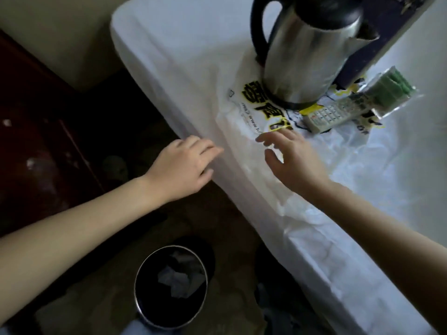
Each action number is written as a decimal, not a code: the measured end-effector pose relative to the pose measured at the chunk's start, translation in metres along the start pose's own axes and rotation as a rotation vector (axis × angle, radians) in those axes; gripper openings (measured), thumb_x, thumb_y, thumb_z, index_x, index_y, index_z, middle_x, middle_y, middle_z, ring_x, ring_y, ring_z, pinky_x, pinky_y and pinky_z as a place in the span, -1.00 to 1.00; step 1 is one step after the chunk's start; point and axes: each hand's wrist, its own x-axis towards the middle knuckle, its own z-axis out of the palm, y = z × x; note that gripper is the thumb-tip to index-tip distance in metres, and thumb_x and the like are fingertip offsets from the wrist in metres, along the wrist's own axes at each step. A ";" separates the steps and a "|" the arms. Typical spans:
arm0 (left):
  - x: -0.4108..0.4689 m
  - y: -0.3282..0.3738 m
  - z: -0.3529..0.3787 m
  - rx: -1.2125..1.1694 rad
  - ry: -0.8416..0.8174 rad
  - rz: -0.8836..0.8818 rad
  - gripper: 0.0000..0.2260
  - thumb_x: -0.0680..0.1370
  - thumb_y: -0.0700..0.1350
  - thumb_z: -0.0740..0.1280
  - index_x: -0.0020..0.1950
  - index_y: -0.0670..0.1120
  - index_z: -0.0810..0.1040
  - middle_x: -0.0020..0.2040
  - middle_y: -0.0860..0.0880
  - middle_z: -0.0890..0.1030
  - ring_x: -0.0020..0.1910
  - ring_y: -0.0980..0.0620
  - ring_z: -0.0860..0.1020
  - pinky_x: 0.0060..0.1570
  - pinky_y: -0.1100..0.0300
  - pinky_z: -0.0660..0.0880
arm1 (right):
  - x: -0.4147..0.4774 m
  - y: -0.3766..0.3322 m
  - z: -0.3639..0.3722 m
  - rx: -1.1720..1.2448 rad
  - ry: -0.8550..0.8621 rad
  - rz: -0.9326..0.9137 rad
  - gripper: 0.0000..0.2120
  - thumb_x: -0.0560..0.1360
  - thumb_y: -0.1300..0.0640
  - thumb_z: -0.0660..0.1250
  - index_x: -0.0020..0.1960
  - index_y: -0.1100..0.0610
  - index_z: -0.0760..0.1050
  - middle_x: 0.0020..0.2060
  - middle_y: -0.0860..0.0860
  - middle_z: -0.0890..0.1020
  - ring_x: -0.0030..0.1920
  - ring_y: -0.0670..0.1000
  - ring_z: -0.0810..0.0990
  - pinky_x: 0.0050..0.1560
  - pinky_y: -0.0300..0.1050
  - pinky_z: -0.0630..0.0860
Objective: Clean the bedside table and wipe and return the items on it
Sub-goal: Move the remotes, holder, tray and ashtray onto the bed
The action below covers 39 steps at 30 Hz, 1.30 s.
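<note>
We had both hands empty and spread, and the remote control (338, 111) lay on the plastic bag (254, 122) on the bed, long axis slanting up-right, nearer our right hand (294, 158) than our left hand (186, 165).

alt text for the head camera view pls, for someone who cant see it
Two bare hands, left hand and right hand, reach open and empty over a white plastic bag spread on a white-covered surface. On the bag stand a steel kettle, a remote control and a clear packet of green items. A dark waste bin sits on the floor below.
</note>
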 end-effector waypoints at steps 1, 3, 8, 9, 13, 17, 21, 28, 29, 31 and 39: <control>-0.020 -0.011 0.003 -0.008 -0.002 -0.043 -0.60 0.48 -0.03 0.27 0.28 -0.14 0.48 0.14 -0.11 0.57 0.10 -0.12 0.54 -0.05 0.01 0.52 | 0.003 -0.018 0.012 -0.011 -0.036 -0.032 -0.73 0.45 0.22 0.20 0.11 0.15 0.55 -0.08 0.09 0.60 -0.02 0.18 0.53 -0.08 0.05 0.51; -0.063 -0.032 0.008 -0.029 -0.015 -0.137 -0.57 0.49 -0.05 0.32 0.34 -0.11 0.44 0.20 -0.10 0.54 0.16 -0.10 0.51 -0.01 0.03 0.50 | 0.011 -0.054 0.037 -0.032 -0.085 -0.103 -0.70 0.45 0.20 0.18 0.13 0.13 0.55 -0.07 0.08 0.62 -0.02 0.19 0.52 -0.10 0.03 0.51; -0.178 -0.090 0.022 -0.094 -0.027 -0.421 -0.53 0.57 0.03 0.18 0.47 -0.01 0.23 0.35 -0.01 0.40 0.29 -0.02 0.37 0.09 0.08 0.41 | 0.028 -0.148 0.108 -0.114 -0.242 -0.336 -0.71 0.53 0.19 0.21 0.25 0.09 0.48 0.01 0.07 0.59 0.03 0.16 0.50 -0.17 -0.06 0.47; -0.203 -0.101 0.025 -0.104 -0.025 -0.476 -0.53 0.58 0.04 0.17 0.48 -0.01 0.21 0.35 0.00 0.40 0.29 -0.01 0.37 0.09 0.08 0.41 | 0.031 -0.168 0.123 -0.109 -0.274 -0.372 -0.69 0.54 0.19 0.21 0.27 0.08 0.46 0.03 0.07 0.58 0.05 0.16 0.49 -0.16 -0.06 0.46; -0.296 -0.145 0.036 -0.133 -0.010 -0.693 -0.53 0.58 0.05 0.16 0.47 0.01 0.21 0.35 0.01 0.40 0.30 -0.01 0.36 0.01 0.11 0.43 | 0.038 -0.251 0.182 -0.091 -0.363 -0.499 -0.67 0.53 0.17 0.23 0.29 0.09 0.45 0.03 0.08 0.59 0.05 0.16 0.50 -0.18 -0.05 0.47; -0.384 -0.184 0.049 -0.161 0.049 -0.908 -0.54 0.57 0.05 0.18 0.45 0.00 0.25 0.34 0.00 0.40 0.30 -0.05 0.36 0.04 0.05 0.42 | 0.044 -0.328 0.240 -0.067 -0.406 -0.591 -0.66 0.50 0.19 0.26 0.28 0.10 0.45 0.04 0.09 0.58 0.06 0.18 0.49 -0.15 0.04 0.53; -0.464 -0.223 0.064 -0.138 0.159 -1.104 -0.53 0.53 0.02 0.24 0.41 -0.06 0.31 0.32 -0.07 0.42 0.28 -0.12 0.38 0.13 -0.03 0.39 | 0.052 -0.398 0.293 -0.019 -0.451 -0.628 -0.62 0.52 0.18 0.22 0.34 0.11 0.39 0.11 0.09 0.55 0.16 0.17 0.43 -0.01 0.09 0.49; -0.583 -0.321 0.101 -0.207 0.344 -1.442 -0.57 0.55 -0.02 0.24 0.37 -0.16 0.34 0.31 -0.24 0.39 0.28 -0.26 0.35 0.23 -0.11 0.34 | 0.077 -0.479 0.377 -0.003 -0.495 -0.643 -0.59 0.54 0.13 0.23 0.38 0.12 0.34 0.19 0.14 0.49 0.22 0.21 0.38 0.18 0.12 0.39; -0.594 -0.336 0.108 -0.267 0.363 -1.503 -0.58 0.55 -0.02 0.24 0.37 -0.16 0.35 0.30 -0.24 0.39 0.29 -0.25 0.35 0.25 -0.08 0.33 | 0.078 -0.488 0.386 -0.006 -0.487 -0.633 -0.59 0.54 0.12 0.23 0.37 0.12 0.34 0.19 0.14 0.48 0.21 0.21 0.38 0.18 0.11 0.39; -0.610 -0.363 0.120 -0.457 0.405 -1.586 -0.58 0.56 -0.01 0.23 0.36 -0.18 0.36 0.29 -0.24 0.42 0.27 -0.23 0.40 0.26 0.00 0.33 | 0.078 -0.505 0.399 0.000 -0.489 -0.614 -0.59 0.53 0.09 0.25 0.36 0.12 0.35 0.20 0.13 0.47 0.22 0.19 0.37 0.19 0.08 0.37; -0.633 -0.418 0.147 -0.684 0.428 -1.599 -0.52 0.50 -0.04 0.37 0.36 -0.16 0.34 0.18 -0.17 0.52 0.14 -0.14 0.51 0.13 0.07 0.39 | 0.027 -0.590 0.461 0.020 -0.959 -0.657 -0.47 0.47 -0.12 0.31 0.34 0.10 0.32 0.21 0.07 0.44 0.23 0.10 0.43 0.21 0.02 0.41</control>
